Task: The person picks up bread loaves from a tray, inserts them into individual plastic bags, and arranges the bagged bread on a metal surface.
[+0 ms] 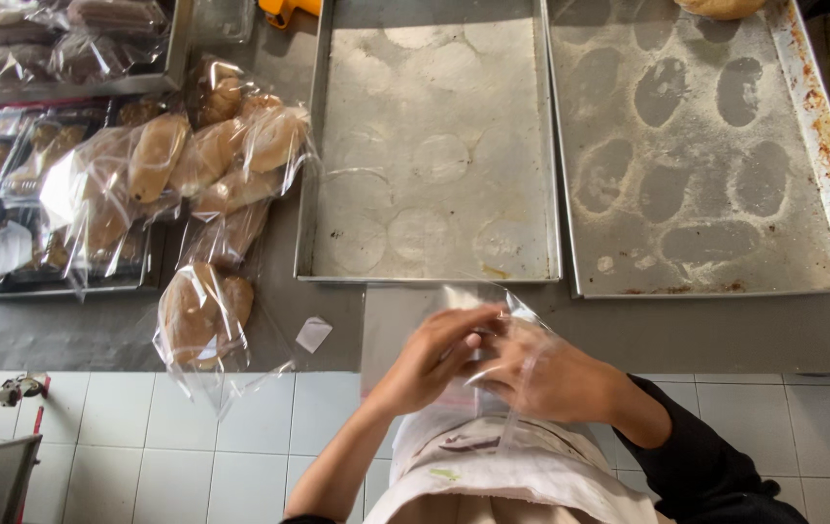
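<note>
a: at the near edge of the steel table (269, 320), just below the two baking trays, a clear plastic bag (493, 311) is held up between both hands.

b: how are the fingers set?

a: the left hand (430, 359) is closed on the bag's near side, its fingertips (478, 320) pinched on the film. the right hand (546, 374) is seen through the plastic, as if slipped inside the bag, with the fingers curled; whether anything is gripped by it cannot be told.

b: and what is laid out around them?

a: the left tray (434, 146) is dusted with flour and marked by round prints. the right tray (706, 155) is marked by oval prints, its rim is rusted, and one bun (721, 8) is seen at its far edge. a heap of bagged buns (192, 165) is piled to the left of the trays, with one bagged bun (203, 315) lying nearer the table's edge, well apart from the hands. a small white scrap (313, 333) is lying just beside it. dark packed trays (7, 184) are stacked at the far left.
</note>
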